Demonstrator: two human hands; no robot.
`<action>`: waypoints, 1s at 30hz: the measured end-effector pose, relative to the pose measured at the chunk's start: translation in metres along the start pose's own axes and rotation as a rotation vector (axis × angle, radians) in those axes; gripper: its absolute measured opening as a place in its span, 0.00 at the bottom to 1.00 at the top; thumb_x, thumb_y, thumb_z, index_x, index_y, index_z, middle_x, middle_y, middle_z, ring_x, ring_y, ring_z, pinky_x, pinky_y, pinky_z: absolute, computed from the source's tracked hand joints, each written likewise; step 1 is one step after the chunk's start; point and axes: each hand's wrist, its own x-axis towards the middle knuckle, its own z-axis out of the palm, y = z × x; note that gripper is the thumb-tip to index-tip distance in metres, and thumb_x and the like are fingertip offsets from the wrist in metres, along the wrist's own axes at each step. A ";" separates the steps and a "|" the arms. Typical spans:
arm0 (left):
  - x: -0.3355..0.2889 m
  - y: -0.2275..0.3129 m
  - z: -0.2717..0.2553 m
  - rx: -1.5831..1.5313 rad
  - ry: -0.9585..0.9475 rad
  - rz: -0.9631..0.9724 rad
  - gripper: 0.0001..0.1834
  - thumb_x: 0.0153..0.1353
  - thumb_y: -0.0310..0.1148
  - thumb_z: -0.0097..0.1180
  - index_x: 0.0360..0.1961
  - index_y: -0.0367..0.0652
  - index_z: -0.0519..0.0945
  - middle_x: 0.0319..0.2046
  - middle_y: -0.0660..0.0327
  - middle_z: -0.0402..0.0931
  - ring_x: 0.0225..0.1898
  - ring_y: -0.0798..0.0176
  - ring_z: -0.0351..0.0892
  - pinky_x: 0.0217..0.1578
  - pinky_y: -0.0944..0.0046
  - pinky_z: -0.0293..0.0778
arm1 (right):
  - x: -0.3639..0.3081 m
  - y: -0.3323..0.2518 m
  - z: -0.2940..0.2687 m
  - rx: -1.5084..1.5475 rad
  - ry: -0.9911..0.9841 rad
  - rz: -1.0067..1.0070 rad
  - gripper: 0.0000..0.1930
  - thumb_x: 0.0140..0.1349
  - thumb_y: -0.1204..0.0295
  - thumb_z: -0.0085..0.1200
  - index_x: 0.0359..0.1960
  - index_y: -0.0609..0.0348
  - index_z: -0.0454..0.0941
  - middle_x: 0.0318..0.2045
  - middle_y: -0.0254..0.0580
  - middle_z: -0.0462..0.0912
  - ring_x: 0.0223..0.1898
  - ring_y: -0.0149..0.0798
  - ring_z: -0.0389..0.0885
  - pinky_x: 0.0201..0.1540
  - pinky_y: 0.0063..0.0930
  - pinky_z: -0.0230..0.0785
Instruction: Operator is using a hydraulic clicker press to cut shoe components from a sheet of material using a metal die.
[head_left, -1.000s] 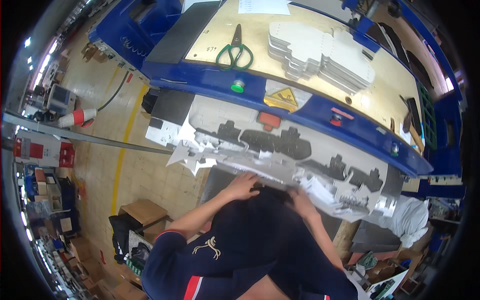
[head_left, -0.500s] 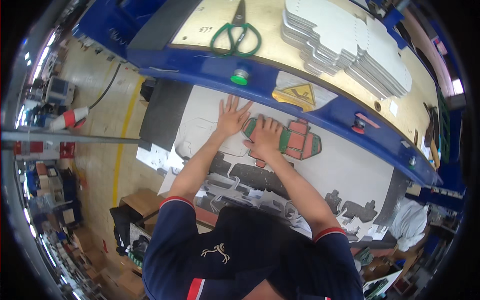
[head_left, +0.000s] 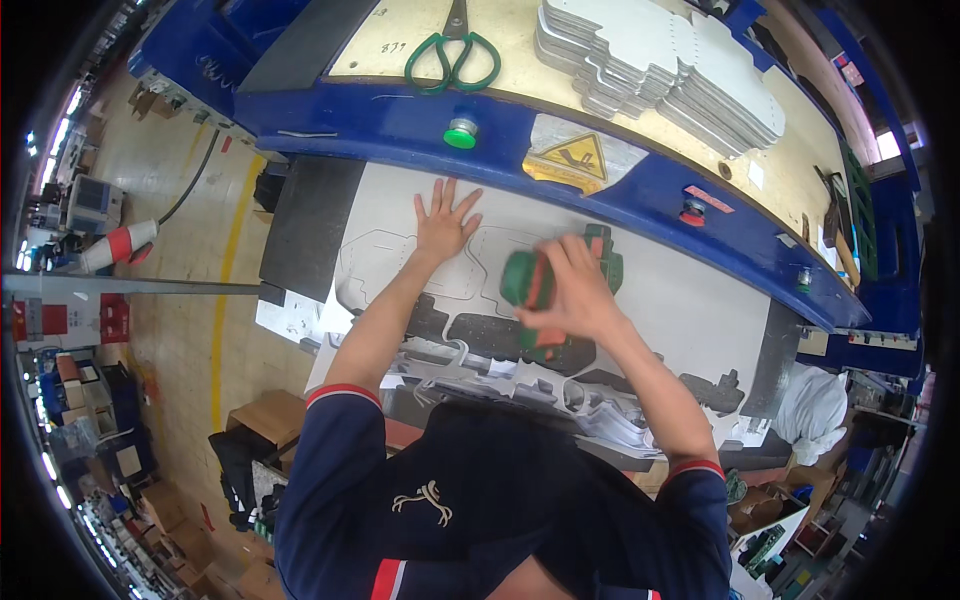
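Observation:
My left hand (head_left: 443,230) lies flat with its fingers spread on a pale grey-white sheet (head_left: 690,290). A red and green cutting die (head_left: 524,280) is gripped in my right hand (head_left: 580,292), fingers over its top and thumb on the near side. The die is tilted up and blurred by motion; part of it hides behind the hand. Cut outlines (head_left: 378,264) show in the sheet around and to the right of my left hand. Dark openings (head_left: 500,332) with scrap strips (head_left: 500,385) run along the sheet's near edge.
Across the far side runs a blue machine beam (head_left: 390,125) with a green button (head_left: 461,134), a red button (head_left: 692,212) and a yellow warning label (head_left: 575,155). On the ledge behind lie green-handled scissors (head_left: 453,62) and stacked pale cut pieces (head_left: 660,70).
My right hand has lifted and tilted the cutting die, which lay flat on the sheet before. A cut outline now shows where it lay. My left hand's fingers have spread wider.

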 end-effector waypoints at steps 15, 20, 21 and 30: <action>-0.030 0.104 -0.015 -0.710 -0.146 0.360 0.16 0.56 0.31 0.58 0.46 0.40 0.80 0.45 0.52 0.80 0.50 0.51 0.78 0.60 0.49 0.63 | -0.233 0.115 -0.070 1.263 1.187 0.930 0.33 0.58 0.42 0.53 0.57 0.50 0.66 0.54 0.42 0.70 0.51 0.43 0.74 0.53 0.57 0.72; -0.068 0.166 -0.033 -0.673 -0.299 0.336 0.52 0.43 0.43 0.72 0.69 0.50 0.58 0.66 0.48 0.58 0.69 0.44 0.52 0.67 0.41 0.48 | -0.266 0.140 -0.069 1.675 0.641 1.290 0.39 0.56 0.34 0.43 0.60 0.49 0.67 0.57 0.48 0.70 0.53 0.54 0.74 0.54 0.55 0.71; -0.066 0.175 -0.034 -0.654 -0.307 0.342 0.52 0.43 0.43 0.72 0.69 0.50 0.58 0.66 0.48 0.58 0.69 0.44 0.52 0.67 0.41 0.48 | -0.271 0.152 -0.062 1.721 0.584 1.371 0.39 0.57 0.36 0.43 0.60 0.53 0.67 0.54 0.51 0.72 0.52 0.53 0.75 0.54 0.55 0.71; -0.076 0.221 -0.004 -0.387 -0.264 0.314 0.59 0.28 0.55 0.76 0.67 0.59 0.64 0.72 0.44 0.38 0.73 0.41 0.30 0.67 0.33 0.31 | -0.299 0.232 -0.063 1.658 -0.396 1.412 0.33 0.60 0.38 0.47 0.34 0.63 0.75 0.24 0.45 0.82 0.31 0.44 0.85 0.44 0.47 0.78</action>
